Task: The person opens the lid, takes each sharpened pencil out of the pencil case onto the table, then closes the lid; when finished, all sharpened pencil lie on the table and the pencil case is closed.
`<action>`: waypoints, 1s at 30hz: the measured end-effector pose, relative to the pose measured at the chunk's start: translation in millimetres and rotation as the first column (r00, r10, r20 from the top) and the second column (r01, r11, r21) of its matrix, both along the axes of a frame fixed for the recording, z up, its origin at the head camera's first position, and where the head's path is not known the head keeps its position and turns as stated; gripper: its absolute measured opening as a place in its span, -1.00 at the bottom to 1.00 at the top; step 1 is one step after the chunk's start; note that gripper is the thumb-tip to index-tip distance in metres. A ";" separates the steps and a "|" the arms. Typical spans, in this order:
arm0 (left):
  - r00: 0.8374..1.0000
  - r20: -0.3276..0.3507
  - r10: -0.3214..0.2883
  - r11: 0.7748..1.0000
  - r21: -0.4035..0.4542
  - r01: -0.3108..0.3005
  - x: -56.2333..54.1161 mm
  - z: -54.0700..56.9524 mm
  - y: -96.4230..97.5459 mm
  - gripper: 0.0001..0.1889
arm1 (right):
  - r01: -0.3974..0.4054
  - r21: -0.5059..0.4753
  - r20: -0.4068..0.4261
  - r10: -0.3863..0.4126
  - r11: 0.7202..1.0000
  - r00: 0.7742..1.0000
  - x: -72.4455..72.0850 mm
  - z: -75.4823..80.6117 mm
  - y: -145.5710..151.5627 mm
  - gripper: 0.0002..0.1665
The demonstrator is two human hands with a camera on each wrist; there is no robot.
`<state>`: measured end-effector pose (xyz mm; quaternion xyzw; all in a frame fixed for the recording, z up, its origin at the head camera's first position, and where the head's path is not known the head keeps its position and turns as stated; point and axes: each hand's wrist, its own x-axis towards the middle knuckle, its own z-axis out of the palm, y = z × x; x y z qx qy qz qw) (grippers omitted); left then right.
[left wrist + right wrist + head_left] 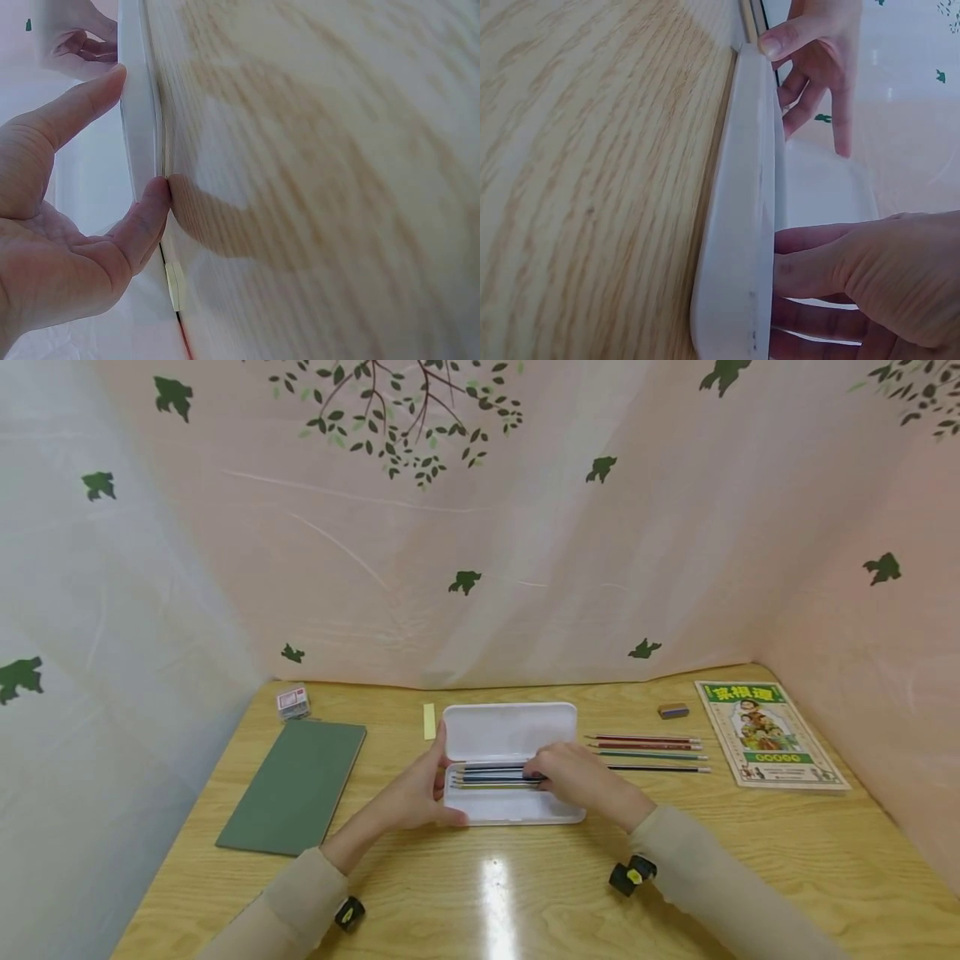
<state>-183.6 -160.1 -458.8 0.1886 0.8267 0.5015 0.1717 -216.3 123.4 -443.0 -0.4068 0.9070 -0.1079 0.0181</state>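
Crosswise pencils, tips leftward, are being pinched by the right hand, the case gripped by the left hand.

The open case has smooth, pale walls with a soft sheen; whether they are plastic or painted metal is hard to tell. Beneath it, the worktop looks like wood or wood-effect laminate — streaked with grain, yet glossy enough to throw back a bright glare. The 4 pencils beside the case look like painted wood, smooth along their shafts. The green notebook has a flat, matt cover, and the booklet is printed paper. Behind hangs a creased fabric backdrop — lightly shiny along its folds. The sleeves are matt cloth.
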 end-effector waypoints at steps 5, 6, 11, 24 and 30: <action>1.000 -0.002 0.002 1.000 0.000 -0.002 0.3 -0.8 -0.5 0.52 | 0.004 -0.026 0.019 -0.003 1.000 1.000 -0.5 -2.9 1.7 -0.74; 1.000 -0.006 0.002 1.000 -0.002 -0.002 0.3 -1.1 -0.6 0.52 | 0.001 -0.033 0.020 -0.001 0.999 1.000 -0.8 -3.4 2.1 -0.74; 1.000 -0.015 -0.006 1.000 0.021 0.007 -0.1 -1.8 -1.0 0.52 | -0.014 -0.047 0.006 0.015 0.999 1.000 -1.3 -5.0 4.3 -0.72; 1.000 -0.007 -0.005 0.999 0.054 0.005 -0.5 2.9 -0.8 0.51 | 0.001 -0.069 0.007 0.000 0.998 1.000 -2.5 -4.1 4.8 -0.72; 1.000 -0.019 0.004 1.000 0.010 -0.004 -0.4 2.3 -0.8 0.53 | -0.002 -0.093 0.012 0.003 0.996 1.000 -0.9 -6.6 6.2 -0.72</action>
